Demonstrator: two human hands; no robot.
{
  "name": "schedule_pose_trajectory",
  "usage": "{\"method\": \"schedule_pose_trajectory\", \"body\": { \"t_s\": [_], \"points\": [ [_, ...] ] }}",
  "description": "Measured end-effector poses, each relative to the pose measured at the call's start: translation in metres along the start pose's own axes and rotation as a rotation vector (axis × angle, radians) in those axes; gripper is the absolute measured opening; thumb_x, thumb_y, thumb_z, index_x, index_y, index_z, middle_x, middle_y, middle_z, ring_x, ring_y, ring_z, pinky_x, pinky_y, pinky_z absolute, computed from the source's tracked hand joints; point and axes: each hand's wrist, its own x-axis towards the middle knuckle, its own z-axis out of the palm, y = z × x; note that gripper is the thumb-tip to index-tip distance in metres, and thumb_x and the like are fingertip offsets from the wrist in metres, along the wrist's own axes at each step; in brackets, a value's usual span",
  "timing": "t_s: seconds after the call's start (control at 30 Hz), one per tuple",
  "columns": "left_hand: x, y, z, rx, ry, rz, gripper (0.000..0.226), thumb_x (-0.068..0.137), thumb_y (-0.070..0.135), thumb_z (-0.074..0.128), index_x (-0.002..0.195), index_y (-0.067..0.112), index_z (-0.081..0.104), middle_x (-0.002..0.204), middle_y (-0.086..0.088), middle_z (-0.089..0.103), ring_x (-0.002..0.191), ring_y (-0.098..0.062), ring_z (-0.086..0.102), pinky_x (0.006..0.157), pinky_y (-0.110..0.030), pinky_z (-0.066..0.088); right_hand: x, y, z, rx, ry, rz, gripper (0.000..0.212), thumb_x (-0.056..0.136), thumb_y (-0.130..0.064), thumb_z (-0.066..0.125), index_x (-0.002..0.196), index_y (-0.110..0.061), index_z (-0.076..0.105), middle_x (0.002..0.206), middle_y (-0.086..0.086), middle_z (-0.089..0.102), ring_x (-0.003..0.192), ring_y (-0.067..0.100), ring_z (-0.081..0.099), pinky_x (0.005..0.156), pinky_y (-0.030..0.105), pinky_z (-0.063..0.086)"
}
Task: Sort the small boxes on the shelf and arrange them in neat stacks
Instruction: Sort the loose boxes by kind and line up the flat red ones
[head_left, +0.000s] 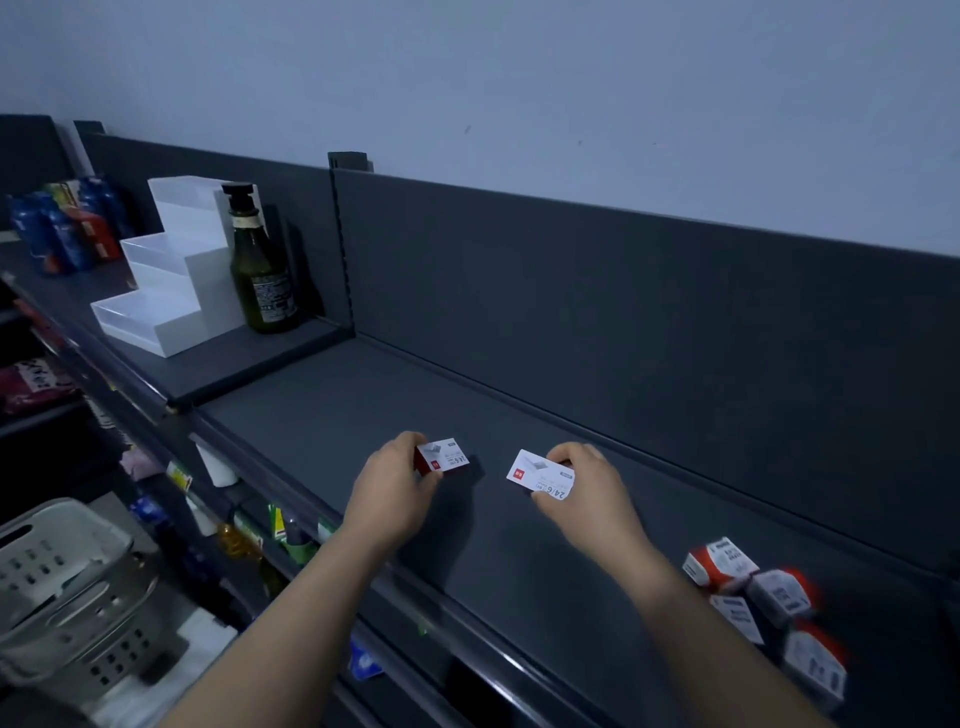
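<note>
On the dark grey shelf (519, 395), my left hand (395, 483) grips a small red-and-white box (445, 457) that rests on or just above the shelf surface. A hand's width to the right, my right hand (587, 483) holds a second small white-and-red box (540, 475), tilted with its white face up. Several more small red-and-white boxes (763, 597) lie in a loose, jumbled heap at the shelf's right front, beside my right forearm.
A white tiered plastic organiser (171, 280) and a dark green pump bottle (260, 270) stand on the raised shelf section at left, with blue and red packets (62, 228) further left. A grey perforated basket (67, 587) sits low left. Lower shelves hold assorted goods.
</note>
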Motion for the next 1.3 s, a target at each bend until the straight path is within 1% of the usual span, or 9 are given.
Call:
{"method": "schedule_pose_trajectory", "body": {
  "t_s": [0.2,0.33,0.43,0.53,0.63,0.8,1.0,1.17,1.3],
  "points": [
    [0.053,-0.019,0.012,-0.006,-0.046,0.017,0.031,0.087,0.020,0.060,0.117,0.017,0.054,0.109,0.002,0.063,0.098,-0.016,0.057,0.079,-0.030,0.047,0.040,0.001,0.031,0.005,-0.029,0.058,0.023,0.078,-0.020,0.064,0.098,-0.025,0.054,0.103,-0.013,0.050,0.088,0.007,0.053,0.069,0.025,0.047],
    [0.087,-0.033,0.018,-0.001,-0.097,0.040,0.033,0.088,0.021,0.061,0.120,0.016,0.053,0.113,0.000,0.062,0.101,-0.018,0.057,0.082,-0.030,0.047,0.061,-0.002,0.052,0.010,-0.023,0.115,0.023,0.079,-0.020,0.065,0.098,-0.025,0.054,0.102,-0.013,0.050,0.088,0.007,0.052,0.067,0.022,0.040],
    [0.110,-0.041,0.023,0.007,-0.163,0.068,0.036,0.088,0.022,0.061,0.123,0.016,0.051,0.117,-0.001,0.060,0.106,-0.019,0.056,0.085,-0.031,0.046,0.073,-0.007,0.068,0.063,0.013,0.152,0.023,0.077,-0.018,0.066,0.097,-0.023,0.054,0.100,-0.010,0.051,0.089,0.009,0.052,0.071,0.022,0.042],
    [0.131,-0.050,0.025,0.026,-0.210,0.102,0.036,0.089,0.024,0.061,0.122,0.015,0.051,0.118,-0.001,0.059,0.108,-0.020,0.054,0.087,-0.030,0.045,0.083,-0.013,0.083,0.089,0.067,0.183,0.023,0.074,-0.018,0.068,0.093,-0.022,0.055,0.095,-0.009,0.053,0.087,0.010,0.052,0.067,0.021,0.040],
    [0.150,-0.057,0.025,0.058,-0.234,0.144,0.037,0.089,0.026,0.062,0.122,0.015,0.052,0.117,-0.004,0.057,0.108,-0.023,0.051,0.089,-0.032,0.044,0.091,-0.022,0.096,0.052,0.076,0.244,0.022,0.074,-0.020,0.068,0.093,-0.022,0.056,0.093,-0.012,0.051,0.088,0.010,0.051,0.065,0.022,0.035],
    [0.166,-0.065,0.027,0.089,-0.279,0.192,0.037,0.089,0.027,0.062,0.122,0.015,0.052,0.120,-0.007,0.049,0.108,-0.026,0.049,0.088,-0.032,0.043,0.095,-0.034,0.114,0.010,0.139,0.308,0.018,0.072,-0.026,0.067,0.087,-0.021,0.058,0.092,-0.011,0.052,0.088,0.009,0.050,0.068,0.023,0.039],
    [0.171,-0.073,0.029,0.155,-0.332,0.235,0.041,0.089,0.033,0.060,0.125,0.016,0.051,0.122,-0.008,0.050,0.109,-0.028,0.048,0.091,-0.035,0.043,0.096,-0.043,0.125,-0.060,0.185,0.353,0.024,0.074,-0.035,0.068,0.092,-0.020,0.060,0.093,-0.009,0.050,0.092,0.014,0.052,0.084,0.031,0.044],
    [0.169,-0.075,0.031,0.226,-0.316,0.299,0.043,0.091,0.035,0.056,0.128,0.017,0.049,0.122,-0.007,0.051,0.109,-0.027,0.048,0.089,-0.032,0.040,0.093,-0.050,0.127,-0.171,0.169,0.351,0.033,0.077,-0.046,0.065,0.097,-0.021,0.059,0.100,-0.006,0.055,0.096,0.015,0.052,0.086,0.029,0.040],
    [0.163,-0.069,0.025,0.273,-0.266,0.396,0.041,0.092,0.039,0.050,0.127,0.017,0.050,0.120,-0.005,0.053,0.108,-0.026,0.049,0.088,-0.032,0.041,0.082,-0.049,0.119,-0.238,0.193,0.329,0.048,0.083,-0.050,0.059,0.119,-0.019,0.055,0.119,-0.002,0.055,0.109,0.017,0.049,0.093,0.029,0.037]
  ]
}}
